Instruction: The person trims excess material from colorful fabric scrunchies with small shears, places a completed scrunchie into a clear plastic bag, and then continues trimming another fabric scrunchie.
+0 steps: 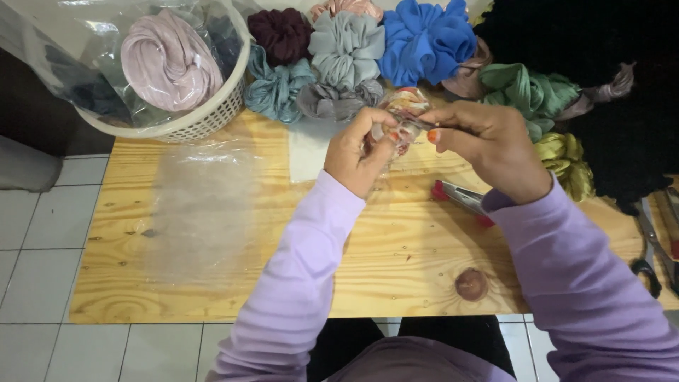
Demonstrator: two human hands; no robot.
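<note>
1. We hold a small scrunchie in a clear plastic bag point(401, 113) with both hands, just above the far part of the wooden table point(396, 247), in front of the row of scrunchies.
2. Our left hand point(357, 152) closes its fingers around the lower side of the packet; the thumb presses on the plastic.
3. Our right hand point(488, 141) pinches the upper edge of the packet between thumb and forefinger, the other fingers curled in.
4. We judge the packet to be very light and soft. The fabric inside gives way, and the plastic film looks smooth and slippery, so a grip on the fabric bulk through the film seems safer than on the loose film alone.
5. It does not look fragile, but the thin film may crease or tear if pulled hard.
6. On the table by the right wrist lies a tool with red handles point(460, 198), partly hidden. A flat clear plastic sheet point(201, 212) lies to the left.
7. Behind are a blue scrunchie point(424, 39), a grey scrunchie point(345, 42) and a green scrunchie point(527, 92).
8. A white basket point(205, 120) at far left holds a pink fabric roll point(166, 64) under plastic.
9. Scissors point(654, 247) lie at the right edge.
</note>
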